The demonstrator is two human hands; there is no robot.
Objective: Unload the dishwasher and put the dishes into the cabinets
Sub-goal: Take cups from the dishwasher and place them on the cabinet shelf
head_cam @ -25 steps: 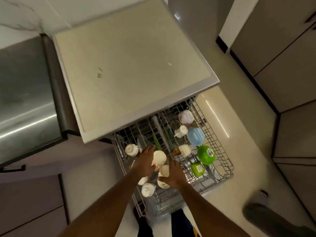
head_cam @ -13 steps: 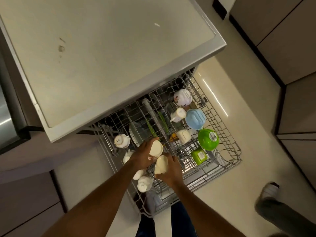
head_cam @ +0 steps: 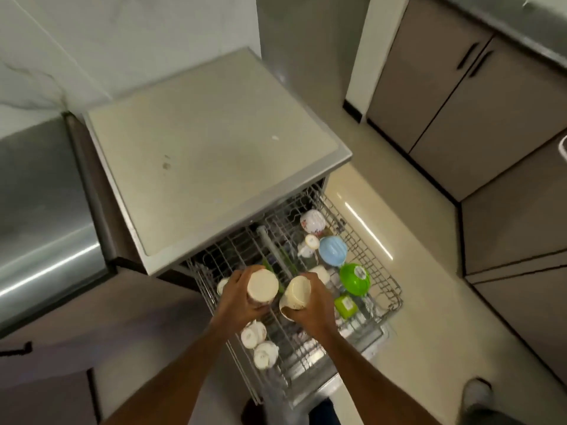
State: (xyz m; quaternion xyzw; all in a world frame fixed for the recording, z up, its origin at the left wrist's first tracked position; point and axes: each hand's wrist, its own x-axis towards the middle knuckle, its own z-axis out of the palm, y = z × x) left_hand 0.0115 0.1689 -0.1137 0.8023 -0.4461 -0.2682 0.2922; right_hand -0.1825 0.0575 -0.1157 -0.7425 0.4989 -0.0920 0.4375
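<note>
Head view, looking down on pulled-out dishwasher rack (head_cam: 385, 297) below beige counter slab (head_cam: 208, 148).

Left hand (head_cam: 237, 297): fingers curled round cream cup (head_cam: 263, 286), base turned toward camera, held above left half of rack.

Right hand (head_cam: 311, 306): fingers and thumb wrapped round second cream cup, here mug (head_cam: 297, 294), tilted, base up, just beside first cup, not clearly touching.

Both cups raised clear of rack wires, over rack centre.

In rack, near edge, below left hand: two white cups (head_cam: 260, 345), upside down, side by side. Part of another white piece (head_cam: 222, 285) showing left of left hand.

In rack, right half: patterned bowl (head_cam: 313, 221) at far end; small white jug (head_cam: 308, 245) next to blue bowl (head_cam: 333, 250); green bowl (head_cam: 355, 279) nearer; green box (head_cam: 345, 306) nearest of these, just beside right hand. Grey tube (head_cam: 270, 245) running along rack centre line.

Left of counter: steel appliance top (head_cam: 40, 210). Far right: brown cabinet doors (head_cam: 454, 93) with dark handles (head_cam: 474, 61). Pale glossy floor (head_cam: 399, 348) under rack. Lower right corner: a shoe (head_cam: 477, 392) on floor.
</note>
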